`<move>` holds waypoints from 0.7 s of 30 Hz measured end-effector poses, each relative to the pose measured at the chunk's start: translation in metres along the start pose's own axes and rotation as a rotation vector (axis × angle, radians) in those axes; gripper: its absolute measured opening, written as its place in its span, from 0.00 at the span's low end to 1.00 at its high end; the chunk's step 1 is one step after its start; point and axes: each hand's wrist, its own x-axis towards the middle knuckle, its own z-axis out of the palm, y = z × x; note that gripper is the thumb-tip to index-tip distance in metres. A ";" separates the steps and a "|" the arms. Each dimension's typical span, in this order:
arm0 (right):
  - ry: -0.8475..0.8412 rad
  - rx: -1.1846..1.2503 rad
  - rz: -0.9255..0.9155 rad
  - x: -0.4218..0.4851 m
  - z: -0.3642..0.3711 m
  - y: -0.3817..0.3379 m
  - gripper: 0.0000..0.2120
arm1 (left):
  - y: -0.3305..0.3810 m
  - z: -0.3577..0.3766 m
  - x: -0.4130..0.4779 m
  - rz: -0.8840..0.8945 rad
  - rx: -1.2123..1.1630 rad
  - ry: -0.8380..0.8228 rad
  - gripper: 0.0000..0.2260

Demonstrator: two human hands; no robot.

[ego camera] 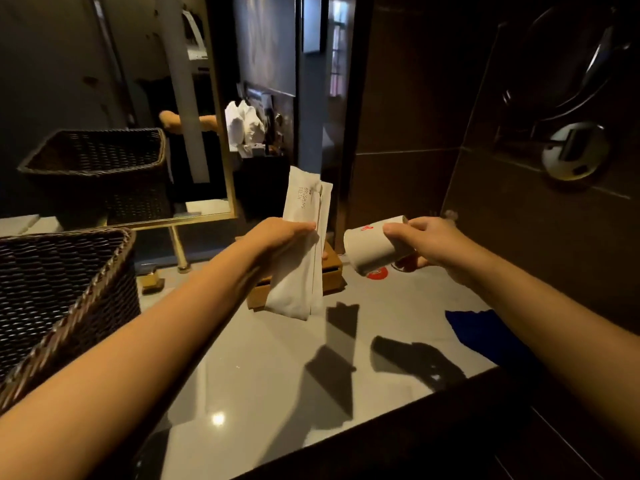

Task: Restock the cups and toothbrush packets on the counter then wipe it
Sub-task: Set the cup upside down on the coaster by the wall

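Left hand (282, 233) clamped on white paper toothbrush packets (301, 251), held upright over brown wooden tray (332, 268) at far counter edge, likely for setting down. Right hand (429, 244), fingers closed round tilted white paper cup (372, 245), just right of packets. Blue cloth (485, 332) waiting near right on grey glossy counter (263, 368) for wiping.

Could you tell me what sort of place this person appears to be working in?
Most likely a hotel bathroom vanity. The left hand holds packets printed "Brushing Teeth", the right hand a paper cup, over a polished counter with a gold-framed mirror and a wicker basket.
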 end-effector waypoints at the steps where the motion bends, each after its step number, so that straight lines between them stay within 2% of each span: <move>1: 0.006 0.001 0.019 0.008 -0.001 0.006 0.24 | -0.004 0.007 0.008 -0.012 0.000 -0.015 0.19; 7: 0.002 -0.063 0.073 0.072 -0.001 0.047 0.24 | -0.027 0.043 0.080 -0.096 -0.243 -0.078 0.17; 11: 0.050 -0.174 0.090 0.123 0.000 0.070 0.25 | -0.033 0.057 0.127 -0.128 -0.283 -0.106 0.17; 16: 0.084 -0.181 0.202 0.178 0.005 0.104 0.27 | -0.044 0.066 0.167 -0.183 -0.281 -0.136 0.15; 21: 0.039 -0.328 0.142 0.236 0.012 0.126 0.26 | -0.057 0.069 0.198 -0.241 -0.292 -0.103 0.12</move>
